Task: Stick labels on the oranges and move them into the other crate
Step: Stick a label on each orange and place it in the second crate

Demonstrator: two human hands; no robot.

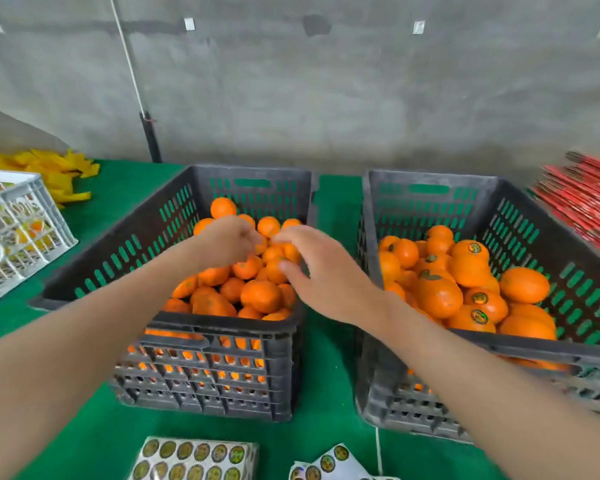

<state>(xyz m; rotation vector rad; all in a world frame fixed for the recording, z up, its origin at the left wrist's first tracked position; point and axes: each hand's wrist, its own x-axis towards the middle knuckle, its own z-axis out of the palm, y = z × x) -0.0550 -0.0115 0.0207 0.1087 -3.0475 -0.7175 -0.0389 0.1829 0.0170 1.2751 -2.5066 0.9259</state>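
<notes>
Both hands are over the left crate (174, 216), which stands on the green table (326, 410) and is heaped with unlabelled oranges (260, 296). The left hand (227, 242) reaches into the far part of the pile with its fingers curled downward; motion blur hides whether it has hold of a fruit, so that cannot be told. The right hand (316, 268) hovers just beside it, fingers loosely spread and apparently holding nothing, though a small label on a fingertip would not show at this sharpness. The right crate (534, 216), just beside the first, holds labelled oranges (440, 296), round stickers facing up. The step in hand looks like picking the next fruit. To do it well, take one from the top of the heap so the others do not roll, and turn a smooth, clean patch of peel upward, away from the stem. Peel a label from the sticker sheets (194, 459) at the near edge of the table. Press it flat from the middle outward, then set the orange down gently in the right crate rather than dropping it.
</notes>
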